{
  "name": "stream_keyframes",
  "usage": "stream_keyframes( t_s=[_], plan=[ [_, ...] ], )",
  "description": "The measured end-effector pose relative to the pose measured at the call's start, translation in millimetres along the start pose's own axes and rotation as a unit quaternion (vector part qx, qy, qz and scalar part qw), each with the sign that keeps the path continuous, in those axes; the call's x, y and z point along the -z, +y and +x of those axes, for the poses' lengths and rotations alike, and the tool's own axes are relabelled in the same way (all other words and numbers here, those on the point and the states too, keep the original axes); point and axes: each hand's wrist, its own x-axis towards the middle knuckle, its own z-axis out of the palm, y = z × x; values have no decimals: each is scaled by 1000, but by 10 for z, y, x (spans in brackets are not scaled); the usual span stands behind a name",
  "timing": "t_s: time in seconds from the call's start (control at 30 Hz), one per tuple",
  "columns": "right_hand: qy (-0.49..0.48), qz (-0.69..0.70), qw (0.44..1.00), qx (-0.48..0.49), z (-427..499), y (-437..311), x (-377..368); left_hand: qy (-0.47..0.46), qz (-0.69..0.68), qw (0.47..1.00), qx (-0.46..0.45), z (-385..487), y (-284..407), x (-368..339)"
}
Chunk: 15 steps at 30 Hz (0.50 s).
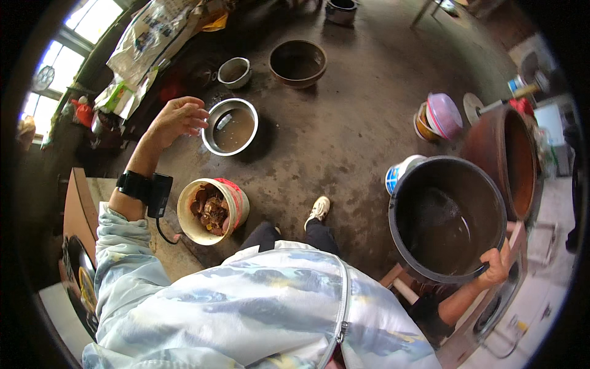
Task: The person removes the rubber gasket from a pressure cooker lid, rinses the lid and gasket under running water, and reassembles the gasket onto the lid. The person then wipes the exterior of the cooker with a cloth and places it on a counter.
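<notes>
My left hand point(184, 116) is raised beside the rim of a metal basin point(255, 115) of murky water, its fingers loosely bent and nothing in them. Whether it touches the rim cannot be told. On the right, my right hand point(495, 265) is closed on the rim area of a large dark bucket point(395, 230), which is tilted and holds cloudy liquid with some foam. Below my left hand stands a pale plastic bucket point(239, 203) containing reddish-brown lumps, perhaps root vegetables. A smaller metal pot point(234, 74) and a brown glazed bowl point(297, 83) sit farther off on the floor.
A large brown earthenware jar point(484, 147) stands behind the dark bucket. Near it are a white-and-blue tub point(393, 177) and a bucket with a pink lid point(445, 115). Sacks point(143, 46) lie at the upper left. The concrete floor point(350, 124) has wet patches.
</notes>
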Motion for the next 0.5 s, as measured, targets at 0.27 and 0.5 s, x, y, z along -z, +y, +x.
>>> stream_keyframes(
  t_s=[0.27,0.5],
  plan=[
    [-35,13,999,-21,1129,630,-1060,133,-37,983,125,154,-373,306],
    [-70,18,996,43,2142,434,-2165,172,-109,963,176,730,-1026,717]
  ],
)
